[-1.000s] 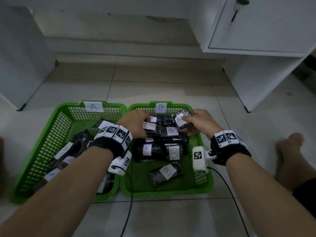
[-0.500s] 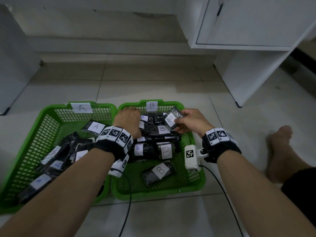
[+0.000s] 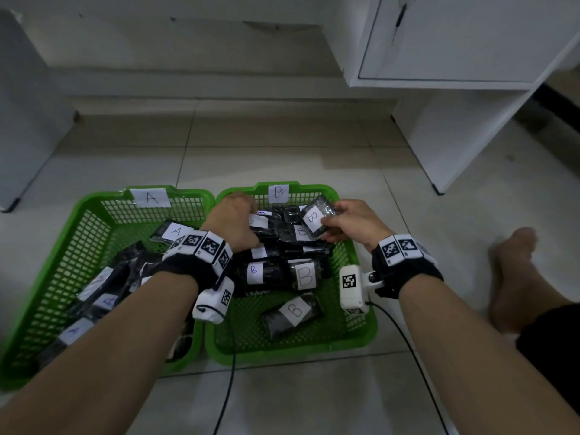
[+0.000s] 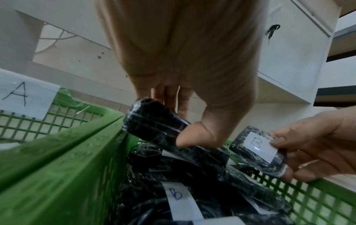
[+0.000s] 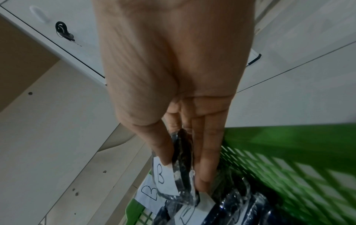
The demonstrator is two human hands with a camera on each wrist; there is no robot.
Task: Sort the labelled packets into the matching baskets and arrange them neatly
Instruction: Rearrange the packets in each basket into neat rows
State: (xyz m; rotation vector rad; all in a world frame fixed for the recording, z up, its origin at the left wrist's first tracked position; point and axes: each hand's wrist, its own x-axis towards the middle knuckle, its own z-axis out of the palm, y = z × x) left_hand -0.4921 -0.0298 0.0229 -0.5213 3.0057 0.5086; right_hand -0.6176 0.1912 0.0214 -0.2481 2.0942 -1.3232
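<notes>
Two green baskets stand side by side on the floor, basket A [image 3: 94,221] on the left and basket B [image 3: 361,324] on the right, each with a paper letter on its far rim. Both hold several black wrapped packets with white labels. My right hand [image 3: 351,226] pinches a B packet [image 3: 317,219] [image 4: 258,150] [image 5: 173,175] between thumb and fingers above basket B's far right corner. My left hand [image 3: 233,222] grips another black packet [image 4: 154,121] at basket B's far left, thumb on top; its label is hidden.
A white cabinet [image 3: 470,73] with a key in its door stands at the back right. A bare foot [image 3: 514,277] lies on the tiles right of basket B. Cables [image 3: 230,372] trail from both wrist cameras over the floor in front.
Both hands have moved slightly toward the far end of basket B. The right hand has lifted its B packet a little higher and tilted it more upright.
</notes>
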